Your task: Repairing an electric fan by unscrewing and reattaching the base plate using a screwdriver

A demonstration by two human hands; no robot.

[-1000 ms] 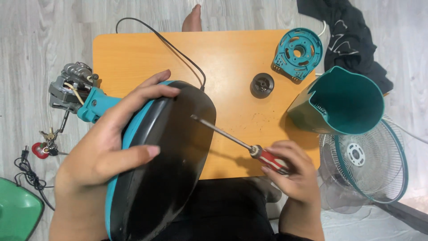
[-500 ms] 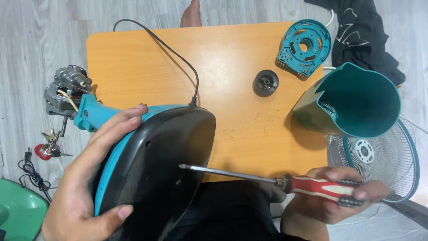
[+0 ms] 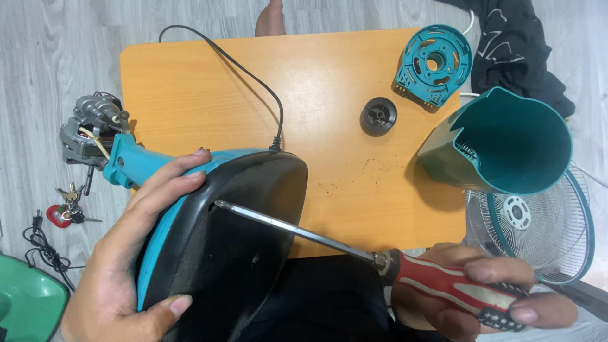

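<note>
Floor (image 3: 57,57): pale grey wood-look planks, evenly lit, soft shadows. Small orange table (image 3: 329,76) with rounded corners sits up and away from the grip, fine dark specks on its top. Black cloth (image 3: 516,47) heaped on the floor at far upper right. Green plastic seat (image 3: 25,307) at lower left corner. Keys with a red tag (image 3: 66,209) lie left of the table edge.

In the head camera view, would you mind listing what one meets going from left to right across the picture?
Green container → key bunch → fan motor → left hand → black fan base → round black knob → teal perforated disc → right hand holding the screwdriver → teal housing → fan grille.
</note>
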